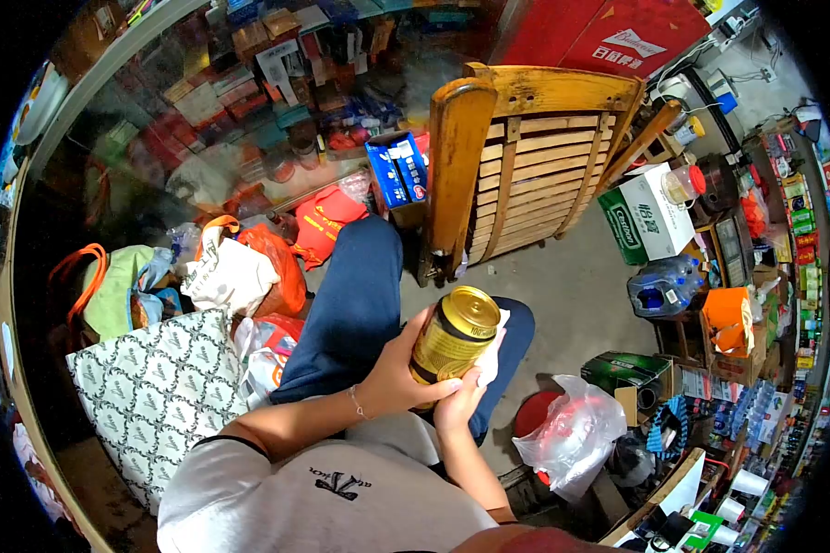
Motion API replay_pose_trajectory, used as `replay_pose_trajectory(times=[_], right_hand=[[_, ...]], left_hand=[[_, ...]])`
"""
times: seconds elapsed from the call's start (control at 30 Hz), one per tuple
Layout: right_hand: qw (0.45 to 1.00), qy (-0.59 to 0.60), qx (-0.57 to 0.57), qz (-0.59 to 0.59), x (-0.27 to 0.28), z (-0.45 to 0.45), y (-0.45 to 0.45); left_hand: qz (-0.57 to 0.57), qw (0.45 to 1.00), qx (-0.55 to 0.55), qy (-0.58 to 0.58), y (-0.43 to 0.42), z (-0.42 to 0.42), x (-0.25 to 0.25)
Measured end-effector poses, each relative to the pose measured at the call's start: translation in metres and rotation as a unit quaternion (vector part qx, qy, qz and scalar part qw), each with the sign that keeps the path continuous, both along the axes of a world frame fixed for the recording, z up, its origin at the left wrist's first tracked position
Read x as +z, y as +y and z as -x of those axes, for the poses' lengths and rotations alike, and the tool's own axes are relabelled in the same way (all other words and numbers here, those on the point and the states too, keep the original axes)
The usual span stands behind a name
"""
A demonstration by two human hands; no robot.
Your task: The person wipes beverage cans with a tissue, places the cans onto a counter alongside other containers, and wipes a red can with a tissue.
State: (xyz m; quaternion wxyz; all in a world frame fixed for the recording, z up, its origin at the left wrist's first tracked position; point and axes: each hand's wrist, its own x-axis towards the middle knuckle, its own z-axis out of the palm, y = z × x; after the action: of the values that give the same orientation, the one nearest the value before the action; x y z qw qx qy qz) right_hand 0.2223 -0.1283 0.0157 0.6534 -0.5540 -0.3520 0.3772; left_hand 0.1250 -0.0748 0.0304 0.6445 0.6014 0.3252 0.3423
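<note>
A gold and black can (454, 336) is held upright in front of my torso, above my lap. My left hand (401, 367) is wrapped round its left side, with a thin bracelet on that wrist. Against the can's lower right side is my right hand (459, 401), its fingers curled at the base. A white tissue or cloth (491, 355) shows behind the can, beside my right hand; how it is held is partly hidden by the can.
A folded wooden slatted chair (539, 166) stands ahead. Bags (231, 272) and a patterned cushion (157, 396) lie at the left. On the right are a white and green carton (650, 217), bottles (666, 286), a plastic bag (576, 438) and stocked shelves (802, 249).
</note>
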Motion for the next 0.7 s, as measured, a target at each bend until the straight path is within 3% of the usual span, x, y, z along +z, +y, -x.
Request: replay_pose_trajectory(times=[0.03, 0.07, 0.17, 0.23, 0.3, 0.37, 0.5, 0.6, 0.7], right_hand=[[0.999, -0.004, -0.049, 0.023, -0.002, 0.005, -0.002], [0.999, 0.011, -0.026, 0.033, -0.003, 0.005, -0.004], [0.998, 0.042, -0.044, 0.029, -0.010, 0.007, -0.007], [0.999, -0.020, 0.026, -0.020, -0.009, 0.002, -0.004], [0.999, -0.033, -0.002, 0.009, -0.011, 0.009, -0.010], [0.997, -0.080, 0.005, 0.015, -0.019, 0.007, -0.018], [0.998, -0.063, 0.003, 0.030, -0.016, 0.011, -0.023], [0.999, 0.001, 0.037, 0.018, -0.016, 0.011, -0.026], [0.928, 0.352, -0.024, 0.122, -0.010, 0.012, -0.027]], left_hand=[[-0.041, 0.999, 0.023, 0.026, -0.001, 0.001, 0.004], [-0.054, 0.997, 0.040, 0.037, -0.002, 0.001, 0.007], [-0.026, 0.998, 0.049, 0.026, -0.004, 0.002, 0.009], [-0.071, 0.994, 0.069, 0.034, -0.003, 0.001, 0.006], [-0.092, 0.992, 0.085, 0.024, -0.001, 0.001, 0.006], [-0.075, 0.993, 0.095, 0.000, -0.002, -0.001, 0.001], [-0.034, 0.991, 0.124, -0.035, -0.006, 0.000, -0.004], [-0.005, 0.983, 0.135, -0.123, -0.008, 0.000, -0.007], [-0.062, 0.987, 0.106, -0.101, -0.013, 0.003, -0.024]])
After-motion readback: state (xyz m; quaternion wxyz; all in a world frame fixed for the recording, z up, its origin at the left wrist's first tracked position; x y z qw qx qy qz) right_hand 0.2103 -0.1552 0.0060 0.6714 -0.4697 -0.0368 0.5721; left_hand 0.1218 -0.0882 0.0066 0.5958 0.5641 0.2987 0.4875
